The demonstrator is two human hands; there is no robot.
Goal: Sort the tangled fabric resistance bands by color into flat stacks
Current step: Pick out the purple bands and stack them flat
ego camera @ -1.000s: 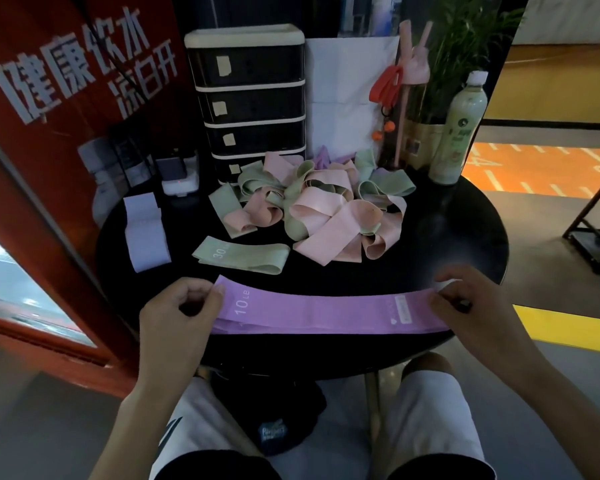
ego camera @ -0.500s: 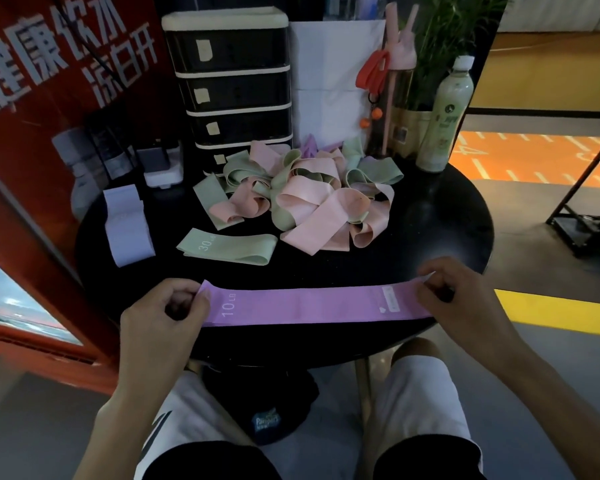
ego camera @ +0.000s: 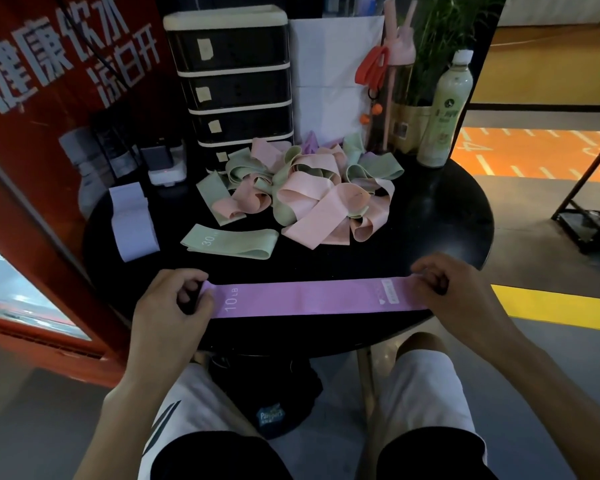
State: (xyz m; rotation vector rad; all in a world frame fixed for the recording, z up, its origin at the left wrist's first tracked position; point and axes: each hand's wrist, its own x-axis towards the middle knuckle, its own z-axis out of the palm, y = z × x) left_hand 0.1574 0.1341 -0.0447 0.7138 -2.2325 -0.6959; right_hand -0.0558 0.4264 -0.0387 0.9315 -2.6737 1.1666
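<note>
Black counter [ego camera: 437, 209], lower centre: purple band [ego camera: 309, 299] is stretched flat, ends clamped by left hand [ego camera: 167, 306] and right hand [ego camera: 461, 289] fingers; laying flat is likely required next.

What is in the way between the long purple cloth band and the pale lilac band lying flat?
Nothing visible. The left hand and right hand pinch the long purple cloth band; only bare black round table lies between it and the pale lilac band. The flat green band sits clear, further right.
</note>
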